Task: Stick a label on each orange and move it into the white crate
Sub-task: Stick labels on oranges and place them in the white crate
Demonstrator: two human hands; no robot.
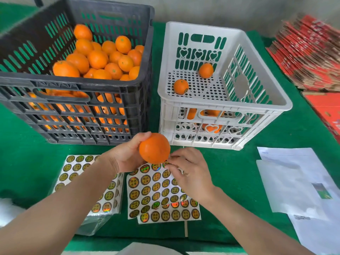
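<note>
A green-covered desk (230, 172) meets a grey wall (220, 10). The dark crate (55, 78) brims with oranges (103, 57); the white crate (220, 105) holds few. Over the label sheets (158, 196), the left hand (128, 155) curls its fingers round a smooth, bright orange (154, 148); the right hand (189, 170) pinches a label (166, 164).

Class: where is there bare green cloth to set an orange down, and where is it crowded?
Free: green cloth between the white plastic crate, the white paper sheets and the gold label sheets; also left of those sheets, before the dark grey plastic crate. Crowded: front centre, where the left hand holds an orange and the right hand pinches a label.
</note>
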